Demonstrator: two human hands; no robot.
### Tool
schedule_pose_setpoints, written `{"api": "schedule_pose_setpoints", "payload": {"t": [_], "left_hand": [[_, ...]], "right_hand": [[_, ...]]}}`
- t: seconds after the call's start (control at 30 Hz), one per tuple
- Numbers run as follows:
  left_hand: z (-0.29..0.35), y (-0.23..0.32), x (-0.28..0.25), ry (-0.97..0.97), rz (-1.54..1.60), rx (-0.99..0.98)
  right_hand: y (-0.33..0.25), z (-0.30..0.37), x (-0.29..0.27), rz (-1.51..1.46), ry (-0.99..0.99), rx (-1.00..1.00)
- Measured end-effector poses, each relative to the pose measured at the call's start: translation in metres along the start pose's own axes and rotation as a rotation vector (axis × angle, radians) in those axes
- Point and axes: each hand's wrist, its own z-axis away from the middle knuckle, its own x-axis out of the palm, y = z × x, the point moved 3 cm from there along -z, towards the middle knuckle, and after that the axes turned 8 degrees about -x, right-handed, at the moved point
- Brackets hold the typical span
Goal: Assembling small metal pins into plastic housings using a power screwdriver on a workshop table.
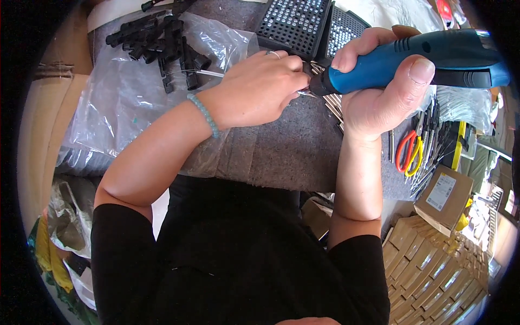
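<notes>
My right hand point(379, 81) is wrapped round a blue-and-black cordless power screwdriver point(417, 57), held level with its dark nose pointing left. My left hand point(265, 84) is closed right at that nose, its fingers pinched. A thin pale rod point(211, 73) shows to the left of this hand and passes behind it. A small shiny metal end point(306, 94) sticks out by the fingertips, next to the nose. The fingers hide how the two meet. Several slim metal rods point(333, 108) lie on the grey mat point(287, 146) beneath the tool.
Black plastic parts point(162, 43) are heaped on a clear plastic bag point(114, 108) at the left. Behind my hands stand black trays point(292, 27) of small metal pieces. Red-and-yellow-handled pliers point(410, 151) lie at the right, near a small cardboard box point(444, 197).
</notes>
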Motion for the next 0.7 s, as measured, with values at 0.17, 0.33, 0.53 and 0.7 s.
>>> {"api": "schedule_pose_setpoints", "payload": {"t": [0.17, 0.33, 0.53, 0.7], "left_hand": [[0.0, -0.001, 0.002, 0.003, -0.001, 0.009], [0.001, 0.0, 0.002, 0.022, -0.003, 0.003], [0.001, -0.001, 0.001, 0.026, 0.01, 0.018], [0.0, 0.001, 0.0, 0.024, -0.014, 0.003]], "right_hand": [[0.004, 0.003, 0.0, 0.023, -0.005, -0.011], [0.004, 0.003, 0.001, 0.112, 0.004, 0.033], [0.008, 0.003, 0.001, -0.087, -0.026, 0.029], [0.015, 0.003, -0.004, -0.213, -0.077, 0.036]]}}
